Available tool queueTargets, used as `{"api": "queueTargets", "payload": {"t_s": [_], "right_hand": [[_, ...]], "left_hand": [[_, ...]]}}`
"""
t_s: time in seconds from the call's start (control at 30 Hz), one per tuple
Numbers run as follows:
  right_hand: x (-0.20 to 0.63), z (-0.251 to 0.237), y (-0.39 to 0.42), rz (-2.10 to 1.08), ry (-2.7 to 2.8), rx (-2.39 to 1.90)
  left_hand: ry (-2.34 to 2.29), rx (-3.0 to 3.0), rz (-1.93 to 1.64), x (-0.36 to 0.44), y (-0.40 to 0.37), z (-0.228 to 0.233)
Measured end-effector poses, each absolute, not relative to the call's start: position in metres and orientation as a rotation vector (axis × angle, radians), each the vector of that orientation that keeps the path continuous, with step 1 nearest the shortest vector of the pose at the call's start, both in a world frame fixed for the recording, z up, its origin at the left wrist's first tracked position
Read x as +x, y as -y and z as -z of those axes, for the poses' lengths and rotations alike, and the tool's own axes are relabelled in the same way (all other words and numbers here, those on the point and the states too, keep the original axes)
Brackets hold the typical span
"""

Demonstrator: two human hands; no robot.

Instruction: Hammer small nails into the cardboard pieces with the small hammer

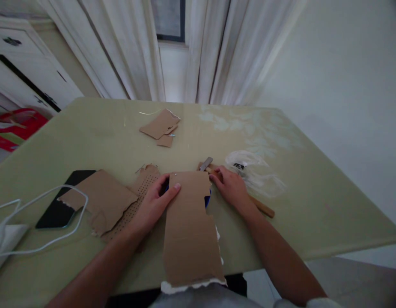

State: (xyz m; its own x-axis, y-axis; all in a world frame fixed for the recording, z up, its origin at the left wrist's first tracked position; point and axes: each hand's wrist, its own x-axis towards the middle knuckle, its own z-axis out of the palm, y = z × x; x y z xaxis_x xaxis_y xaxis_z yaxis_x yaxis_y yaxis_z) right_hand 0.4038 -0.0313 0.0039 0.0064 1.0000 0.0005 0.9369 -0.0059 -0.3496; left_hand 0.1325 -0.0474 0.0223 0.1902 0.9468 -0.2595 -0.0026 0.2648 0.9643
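Head view, looking down on a pale green counter [104, 132]. Landmark: long cardboard strip [189, 226], lying flat at the near edge of the counter, its torn lower end overhanging that edge. Left hand [156, 203] rests on the upper left corner of the strip, thumb laid across the top of the card, fingers curled down at its left edge; it presses the strip rather than lifting it. Right hand [230, 186] sits just right of the strip's top corner, fingers bent loosely over a small metal blade [206, 164] with a wooden handle [262, 207] that runs out beneath the wrist; whether the fingers actually close on the tool cannot be told. A blue object [208, 200] shows at the notch in the strip's right edge, mostly hidden under the card. Left of the strip: a perforated cardboard sheet [136, 194], touching the left hand, and further left a torn cardboard piece [101, 199] overlapping a black phone [61, 205]. White cable [69, 226] loops over the phone. Beyond the strip, well apart: small cardboard offcuts [161, 126]. Right of the strip, near the right hand: crumpled clear plastic wrap [255, 171].
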Motion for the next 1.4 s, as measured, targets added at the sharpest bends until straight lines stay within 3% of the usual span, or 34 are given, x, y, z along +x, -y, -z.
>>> {"api": "queueTargets", "payload": {"t_s": [1.4], "right_hand": [[0.400, -0.008, 0.031, -0.492, 2.097, -2.067]], "left_hand": [[-1.367, 1.164, -0.910, 0.130, 0.053, -0.020]]}}
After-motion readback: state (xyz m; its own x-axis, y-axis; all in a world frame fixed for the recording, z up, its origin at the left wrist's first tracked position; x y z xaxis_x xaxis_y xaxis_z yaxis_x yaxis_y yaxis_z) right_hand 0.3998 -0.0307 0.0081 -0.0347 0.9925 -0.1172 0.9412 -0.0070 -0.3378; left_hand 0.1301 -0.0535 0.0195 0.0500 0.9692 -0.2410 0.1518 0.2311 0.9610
